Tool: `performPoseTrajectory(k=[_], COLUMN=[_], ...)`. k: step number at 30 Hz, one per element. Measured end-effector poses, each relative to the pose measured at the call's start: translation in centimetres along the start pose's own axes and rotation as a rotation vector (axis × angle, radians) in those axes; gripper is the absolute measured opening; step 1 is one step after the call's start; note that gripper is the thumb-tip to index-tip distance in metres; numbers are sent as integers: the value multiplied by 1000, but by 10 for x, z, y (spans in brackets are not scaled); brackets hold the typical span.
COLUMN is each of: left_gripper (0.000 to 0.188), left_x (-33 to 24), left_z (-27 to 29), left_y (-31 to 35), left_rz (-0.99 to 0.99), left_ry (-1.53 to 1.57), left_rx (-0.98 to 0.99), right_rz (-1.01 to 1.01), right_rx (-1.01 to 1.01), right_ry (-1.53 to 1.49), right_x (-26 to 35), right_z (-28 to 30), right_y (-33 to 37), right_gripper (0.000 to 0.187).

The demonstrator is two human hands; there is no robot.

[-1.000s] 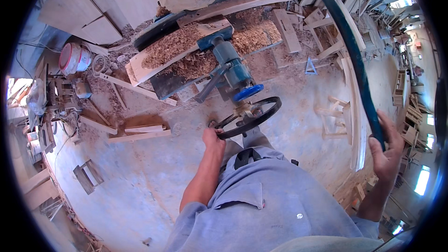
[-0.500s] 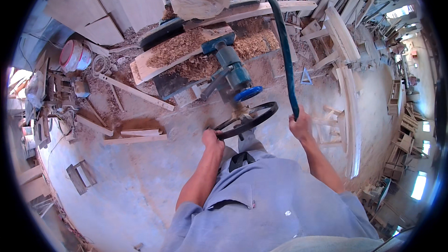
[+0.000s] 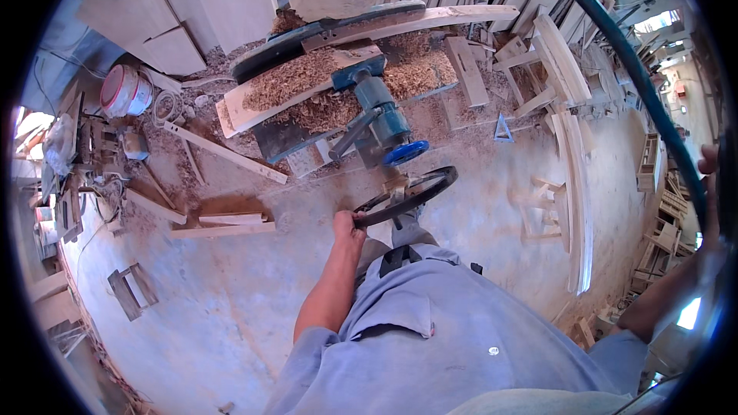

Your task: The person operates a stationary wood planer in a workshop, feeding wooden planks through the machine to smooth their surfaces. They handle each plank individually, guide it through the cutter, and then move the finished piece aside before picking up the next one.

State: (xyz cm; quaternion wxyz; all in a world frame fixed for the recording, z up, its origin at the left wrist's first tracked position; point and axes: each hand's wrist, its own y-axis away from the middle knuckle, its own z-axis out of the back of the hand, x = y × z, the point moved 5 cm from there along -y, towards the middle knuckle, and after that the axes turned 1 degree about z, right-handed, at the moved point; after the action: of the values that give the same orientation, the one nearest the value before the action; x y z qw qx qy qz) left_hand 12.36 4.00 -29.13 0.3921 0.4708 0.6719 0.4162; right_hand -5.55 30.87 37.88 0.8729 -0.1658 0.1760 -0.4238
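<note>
Left hand (image 3: 350,228) grips black handwheel (image 3: 411,206) rim, right hand (image 3: 713,200) at lower end of dark green bar (image 3: 626,60), grip unclear, wood shavings (image 3: 288,83) heaped beside blue-green machine column (image 3: 377,100).

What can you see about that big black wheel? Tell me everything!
The black wheel is a round ring with a thick, smooth, dark rim that looks like metal or hard plastic; I can't tell which. A brassy-looking piece shows near its middle. It looks tilted, with open gaps inside the ring. It sits in front of the person's legs, just nearer to them than a smaller blue wheel. The left hand grips its left edge.
</note>
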Motion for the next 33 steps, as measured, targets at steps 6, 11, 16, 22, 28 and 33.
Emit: performPoseTrajectory(k=[6, 11, 16, 22, 28, 33], left_gripper=[15, 13, 12, 22, 21, 29], left_x=[-3, -2, 3, 1, 6, 6], left_z=[4, 1, 0, -11, 12, 14], left_y=[3, 6, 2, 25, -16, -26], left_rz=[42, 39, 40, -54, 30, 128], left_ry=[-38, -43, -62, -41, 18, 69], left_rx=[-17, -36, 18, -69, 56, 96], right_rz=[-235, -489, -427, -299, -250, -138], right_rx=[398, 540, 391, 686, 268, 339], right_ry=[-409, -639, -397, -354, -470, -382], right_x=[29, 40, 50, 34, -18, -6], right_z=[-102, -216, -394, -338, -56, -38], right_y=[69, 128, 207, 183, 39, 16], right_gripper=[69, 66, 46, 51, 53, 48])
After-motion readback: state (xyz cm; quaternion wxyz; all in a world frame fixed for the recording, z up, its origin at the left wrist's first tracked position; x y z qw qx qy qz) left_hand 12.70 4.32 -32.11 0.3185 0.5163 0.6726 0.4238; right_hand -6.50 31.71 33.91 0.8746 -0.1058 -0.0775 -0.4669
